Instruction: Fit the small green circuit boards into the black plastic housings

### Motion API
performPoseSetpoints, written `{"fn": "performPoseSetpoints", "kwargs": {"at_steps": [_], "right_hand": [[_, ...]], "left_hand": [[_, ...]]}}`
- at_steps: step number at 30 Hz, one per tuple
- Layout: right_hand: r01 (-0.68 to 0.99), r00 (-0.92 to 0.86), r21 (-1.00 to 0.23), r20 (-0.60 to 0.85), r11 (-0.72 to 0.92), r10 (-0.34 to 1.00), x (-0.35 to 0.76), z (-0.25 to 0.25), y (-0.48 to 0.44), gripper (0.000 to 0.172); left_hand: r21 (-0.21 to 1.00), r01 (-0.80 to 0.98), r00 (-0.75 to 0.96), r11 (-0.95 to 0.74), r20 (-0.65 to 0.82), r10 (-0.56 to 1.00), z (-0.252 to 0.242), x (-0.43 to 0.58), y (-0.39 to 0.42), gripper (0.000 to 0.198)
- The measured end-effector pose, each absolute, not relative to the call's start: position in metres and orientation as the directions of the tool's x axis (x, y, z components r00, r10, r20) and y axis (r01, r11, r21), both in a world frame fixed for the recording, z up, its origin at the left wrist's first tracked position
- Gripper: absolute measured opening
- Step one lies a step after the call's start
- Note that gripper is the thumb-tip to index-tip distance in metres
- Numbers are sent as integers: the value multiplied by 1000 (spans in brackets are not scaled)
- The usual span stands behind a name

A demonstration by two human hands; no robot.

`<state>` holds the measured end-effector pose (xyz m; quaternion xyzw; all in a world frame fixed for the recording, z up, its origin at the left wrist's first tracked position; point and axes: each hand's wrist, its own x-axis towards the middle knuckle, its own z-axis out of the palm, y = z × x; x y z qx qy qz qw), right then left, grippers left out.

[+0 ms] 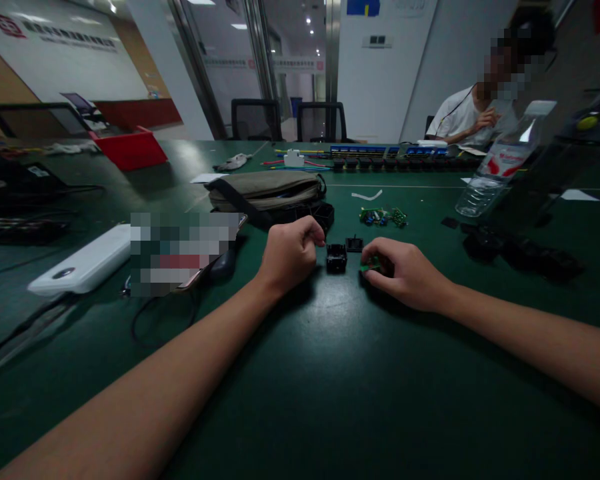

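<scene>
My left hand (291, 255) rests on the green table (330, 373) as a loose fist, and nothing shows in it. Just right of it stands a small black plastic housing (336, 257), with a smaller black piece (354, 244) behind it. My right hand (405, 273) lies to the right of these, fingers pinched on a small green circuit board (369, 266) at the tabletop. A little heap of more green boards (383, 216) lies farther back.
An olive bag (267, 190) sits behind my left hand. A white power bank (83, 261) and cables lie at the left, a water bottle (505, 160) and black parts (520, 250) at the right. A seated person (467, 113) works at the far right.
</scene>
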<state>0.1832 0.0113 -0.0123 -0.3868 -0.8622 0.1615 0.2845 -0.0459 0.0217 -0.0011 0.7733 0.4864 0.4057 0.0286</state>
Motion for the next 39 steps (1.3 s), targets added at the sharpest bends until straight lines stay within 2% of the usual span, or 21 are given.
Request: {"fn": "performPoseSetpoints", "kwargs": {"at_steps": [5,10,13,18,26,34,39], "right_hand": [[535,-522,-526,408,661,749,185,-12,13,11],[485,-496,-507,511,712,702,187,-14,14,10],[486,-454,-539,518,688,725,188,-15,14,13],[467,-427,-594,498,655,755,188,-15,14,13],[436,-413,-603,524,668,744,190,-16,14,13],[386,-423,-633,526,672,738,189,-18,16,12],[409,-414,-635,511,656,753,190,-17,16,14]], "left_hand": [[435,746,273,-504,491,828,-1,-45,23,25],[363,753,441,-549,341,830,-3,-46,23,36],[328,776,459,-539,293,839,-6,-46,24,34],[351,734,480,-582,337,810,-8,-46,24,32],[355,674,521,-648,392,758,-8,-46,24,31],[349,660,538,-665,398,743,-10,-46,24,31],[346,662,542,-665,392,743,-8,-45,23,31]]}}
